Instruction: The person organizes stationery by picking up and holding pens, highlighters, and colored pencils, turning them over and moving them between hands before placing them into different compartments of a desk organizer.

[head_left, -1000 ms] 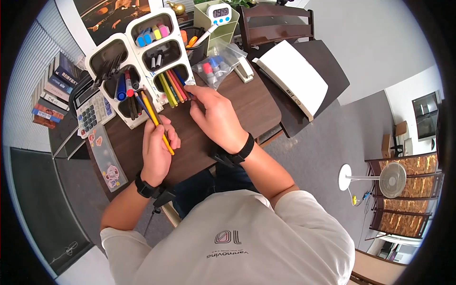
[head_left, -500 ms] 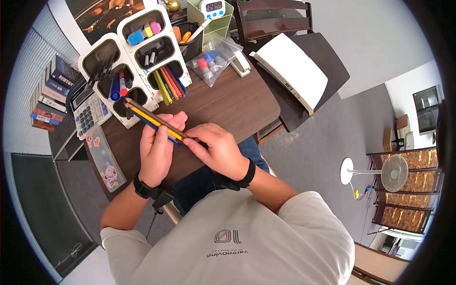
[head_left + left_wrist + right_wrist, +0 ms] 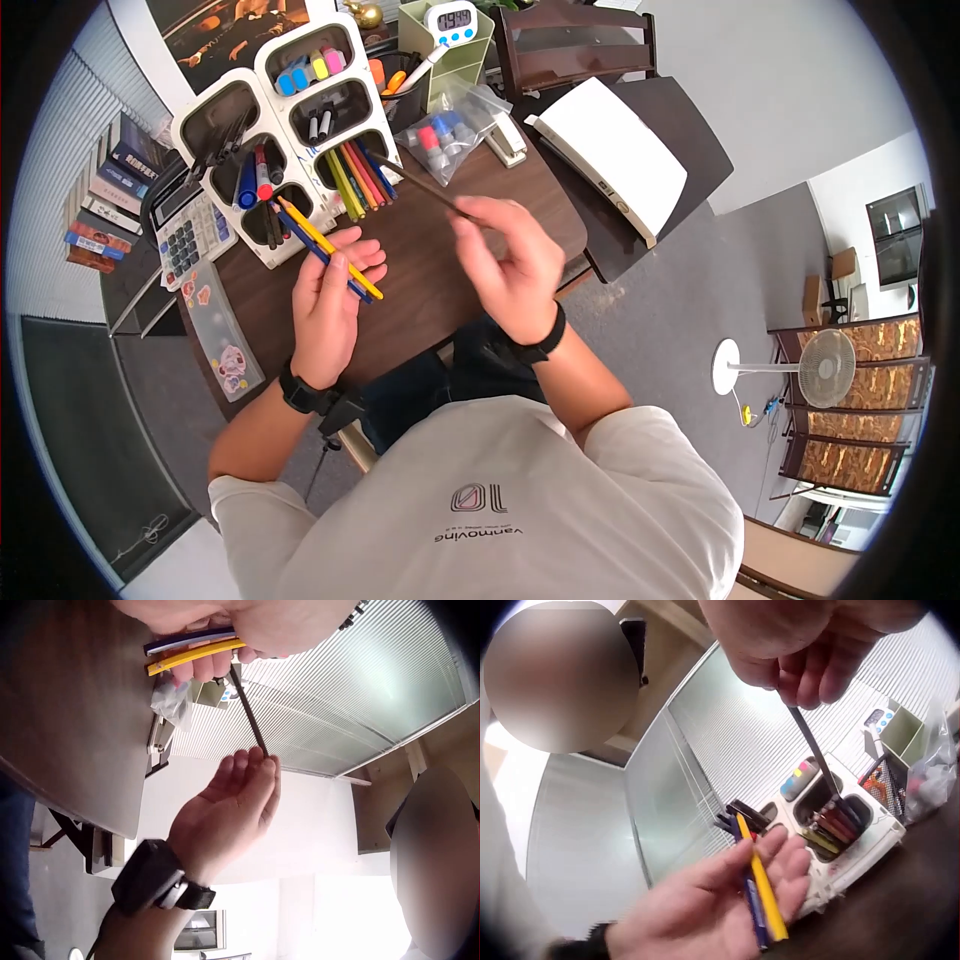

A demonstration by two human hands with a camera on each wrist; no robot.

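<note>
A gap separates left hand [image 3: 325, 325] from right hand [image 3: 518, 268], with organizer [image 3: 283, 122] and bag [image 3: 462, 125] beyond.

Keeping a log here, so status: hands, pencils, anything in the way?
Left hand holding yellow pencil, blue pencil. Right hand pinching dark pencil. No obstruction visible.

I see yellow pencil [image 3: 191, 656] and blue pencil [image 3: 187, 640], slim, near parallel, slanting across left hand [image 3: 327, 310] under thumb. Dark pencil [image 3: 814, 742] pinched by one end in right hand [image 3: 515, 265], tilted, far end at coloured-pencil compartment [image 3: 325, 173].
</note>
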